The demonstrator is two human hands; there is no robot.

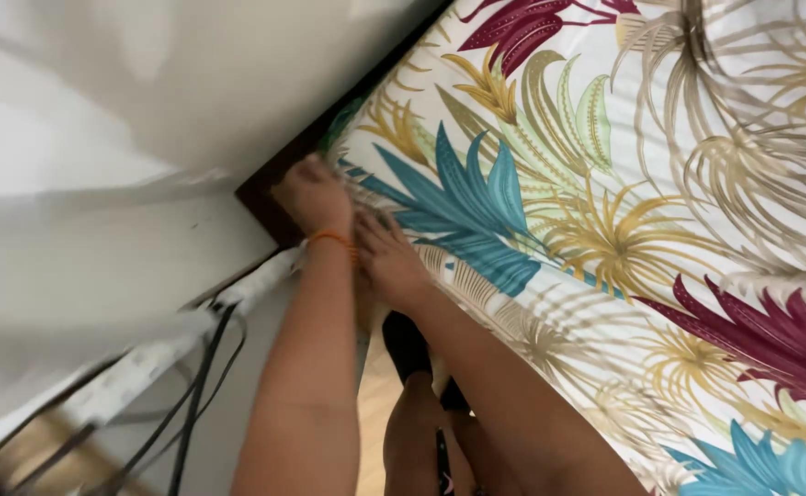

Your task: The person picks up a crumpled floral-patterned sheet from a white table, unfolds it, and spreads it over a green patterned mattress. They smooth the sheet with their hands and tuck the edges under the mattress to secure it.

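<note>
A white bedsheet printed with teal, maroon and gold leaves covers a mattress that fills the right of the head view. My left hand presses down at the mattress corner, next to the dark bed frame; an orange band circles its wrist. My right hand lies just beside it on the sheet's edge, fingers curled into the fabric. Both hands touch the sheet at that corner; the fingertips are partly hidden.
White walls meet in a corner at the left. A white power strip with several black cables lies along the floor by the wall. My legs show below, in the narrow gap beside the bed.
</note>
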